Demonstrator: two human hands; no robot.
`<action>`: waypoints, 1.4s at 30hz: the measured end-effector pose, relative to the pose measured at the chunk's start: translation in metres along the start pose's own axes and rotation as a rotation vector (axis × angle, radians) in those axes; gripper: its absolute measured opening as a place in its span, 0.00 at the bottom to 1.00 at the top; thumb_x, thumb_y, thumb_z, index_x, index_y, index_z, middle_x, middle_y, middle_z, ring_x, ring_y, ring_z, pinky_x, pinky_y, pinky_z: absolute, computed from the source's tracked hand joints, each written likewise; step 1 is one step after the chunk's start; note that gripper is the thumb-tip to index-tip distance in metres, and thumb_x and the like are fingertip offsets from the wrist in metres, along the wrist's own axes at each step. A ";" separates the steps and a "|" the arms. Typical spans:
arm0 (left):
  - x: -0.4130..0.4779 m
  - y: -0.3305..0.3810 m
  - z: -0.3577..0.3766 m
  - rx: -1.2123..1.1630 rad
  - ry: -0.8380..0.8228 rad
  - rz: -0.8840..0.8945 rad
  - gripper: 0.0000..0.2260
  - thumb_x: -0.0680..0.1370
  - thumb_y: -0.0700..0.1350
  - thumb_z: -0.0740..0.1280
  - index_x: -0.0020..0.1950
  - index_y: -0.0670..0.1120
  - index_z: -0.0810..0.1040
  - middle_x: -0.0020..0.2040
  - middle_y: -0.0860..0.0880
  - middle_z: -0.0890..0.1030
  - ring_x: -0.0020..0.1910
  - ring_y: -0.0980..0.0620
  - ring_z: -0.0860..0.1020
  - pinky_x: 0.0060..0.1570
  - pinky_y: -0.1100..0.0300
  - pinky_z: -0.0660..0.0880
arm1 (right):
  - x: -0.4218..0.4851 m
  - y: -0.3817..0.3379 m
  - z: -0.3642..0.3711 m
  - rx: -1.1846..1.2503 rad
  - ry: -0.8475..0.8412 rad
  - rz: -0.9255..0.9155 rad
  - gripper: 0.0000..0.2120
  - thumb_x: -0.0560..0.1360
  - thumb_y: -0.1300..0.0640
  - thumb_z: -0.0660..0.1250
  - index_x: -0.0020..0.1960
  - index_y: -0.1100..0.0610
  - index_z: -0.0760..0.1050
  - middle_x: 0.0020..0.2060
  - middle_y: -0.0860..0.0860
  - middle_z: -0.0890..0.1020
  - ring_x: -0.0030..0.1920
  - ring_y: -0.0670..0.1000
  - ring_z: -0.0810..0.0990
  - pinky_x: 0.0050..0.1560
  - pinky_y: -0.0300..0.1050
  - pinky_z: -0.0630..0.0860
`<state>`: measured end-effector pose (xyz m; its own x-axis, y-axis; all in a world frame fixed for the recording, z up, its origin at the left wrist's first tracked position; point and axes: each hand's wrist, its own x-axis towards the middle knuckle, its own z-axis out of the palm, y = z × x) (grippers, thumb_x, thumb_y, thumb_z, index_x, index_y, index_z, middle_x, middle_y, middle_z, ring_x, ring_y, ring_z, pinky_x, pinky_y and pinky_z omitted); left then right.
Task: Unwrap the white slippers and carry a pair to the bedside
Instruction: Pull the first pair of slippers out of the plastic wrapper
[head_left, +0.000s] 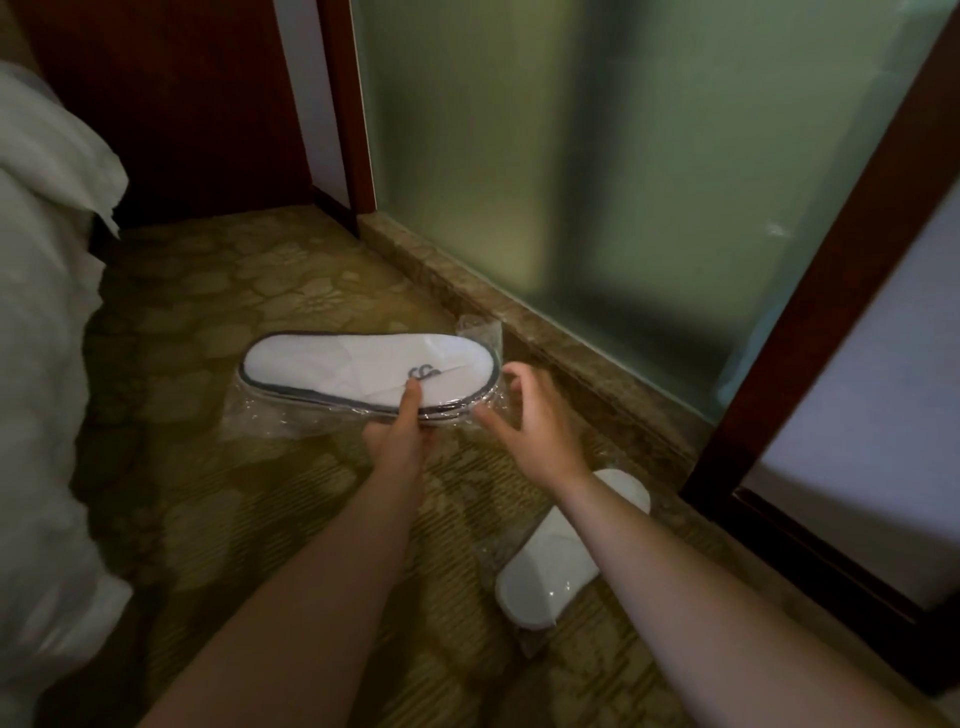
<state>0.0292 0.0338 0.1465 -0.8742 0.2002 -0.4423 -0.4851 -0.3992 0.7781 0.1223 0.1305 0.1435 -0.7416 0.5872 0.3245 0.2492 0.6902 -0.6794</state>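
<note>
Slippers in clear wrapper (363, 376) are being held just above the carpet (218, 322), lying flat, toe end pointing toward the stone sill (545, 332) under the frosted glass panel (597, 156). Left hand (402, 428) is pinching the near edge of the pack, thumb pressing on top beside the grey logo, fingers gripping from underneath. Right hand (535, 421) is hovering at the toe end with fingers spread and unclenched; contact with the plastic cannot be told. Loose wrapper is sticking out past both ends of the pack. Second wrapped pair (561, 561) is lying on the carpet near the right forearm, close to the dark wooden door frame (810, 332). White bedding (47, 260) is hanging along the carpet's left edge, well apart from both packs.
</note>
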 end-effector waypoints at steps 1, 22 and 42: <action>0.001 0.000 0.000 -0.013 0.004 0.002 0.20 0.72 0.45 0.72 0.58 0.38 0.71 0.59 0.38 0.79 0.47 0.44 0.80 0.26 0.62 0.79 | 0.000 0.000 0.000 -0.122 0.014 -0.097 0.29 0.70 0.37 0.64 0.65 0.52 0.66 0.59 0.51 0.72 0.55 0.47 0.70 0.44 0.36 0.63; 0.021 -0.016 -0.004 0.124 0.000 0.008 0.26 0.70 0.47 0.74 0.64 0.37 0.73 0.60 0.39 0.80 0.55 0.41 0.81 0.55 0.46 0.79 | -0.003 0.005 0.001 -0.366 0.024 -0.298 0.09 0.78 0.53 0.59 0.42 0.55 0.72 0.39 0.51 0.80 0.41 0.53 0.77 0.41 0.46 0.65; 0.025 -0.009 -0.018 0.327 -0.096 0.010 0.25 0.71 0.48 0.72 0.64 0.41 0.71 0.50 0.46 0.77 0.39 0.52 0.76 0.33 0.61 0.75 | 0.011 0.023 -0.009 0.281 0.101 0.416 0.16 0.76 0.42 0.58 0.45 0.55 0.73 0.35 0.45 0.76 0.39 0.48 0.74 0.43 0.43 0.66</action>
<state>0.0121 0.0265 0.1209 -0.8694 0.2874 -0.4019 -0.4438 -0.0967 0.8909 0.1252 0.1567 0.1370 -0.5483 0.8353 0.0414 0.3227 0.2569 -0.9110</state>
